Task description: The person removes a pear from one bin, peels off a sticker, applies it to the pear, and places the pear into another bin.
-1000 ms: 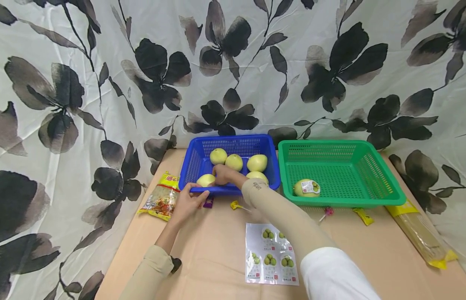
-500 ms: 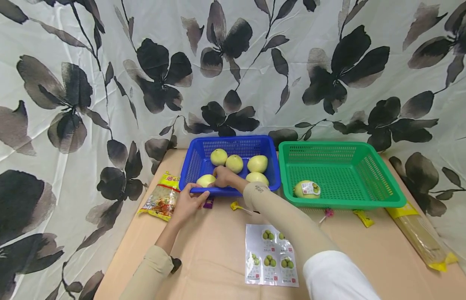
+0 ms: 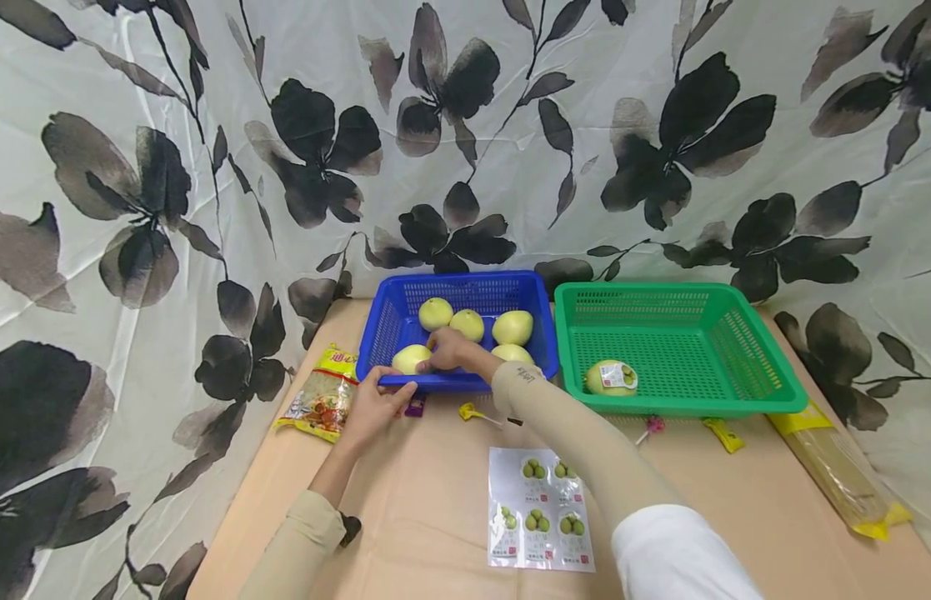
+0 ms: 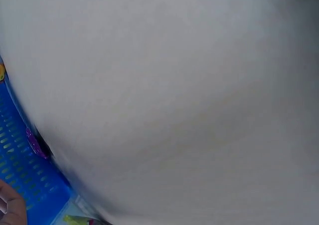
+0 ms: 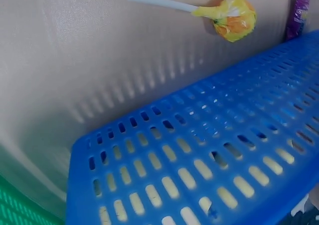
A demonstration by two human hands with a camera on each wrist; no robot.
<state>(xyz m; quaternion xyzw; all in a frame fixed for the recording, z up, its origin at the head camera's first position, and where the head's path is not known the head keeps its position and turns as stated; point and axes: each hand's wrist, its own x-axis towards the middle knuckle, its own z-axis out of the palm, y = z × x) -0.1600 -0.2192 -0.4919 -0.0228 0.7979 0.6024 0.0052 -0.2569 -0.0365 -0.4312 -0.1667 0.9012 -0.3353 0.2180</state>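
Observation:
In the head view, my left hand (image 3: pixel 377 407) grips the front left rim of the blue basket (image 3: pixel 442 382); its curled fingers (image 4: pixel 13 204) show at the edge of the left wrist view. My right hand (image 3: pixel 452 348) reaches inside, fingers bent, its thumb touching the right side of a pale yellow-green round fruit (image 3: pixel 410 359). Its other fingertips are hidden. Several similar fruits lie farther back and right, one a large fruit (image 3: pixel 513 327). Beside the hand in the right wrist view is a small white scrap (image 5: pixel 300 205), too cut off to identify.
A green basket (image 3: pixel 683 406) to the right holds one labelled fruit (image 3: pixel 611 378). In front lie a sticker sheet (image 3: pixel 503 500), a yellow lollipop (image 3: pixel 468 412), a purple candy (image 3: pixel 415 406), a pink lollipop (image 3: pixel 654 424) and a yellow candy (image 3: pixel 723 435). Packaged foods (image 3: pixel 322 392) flank the baskets.
My right hand shifts slightly at the front left fruit, its thumb staying against the side. The left hand keeps its grip on the basket rim.

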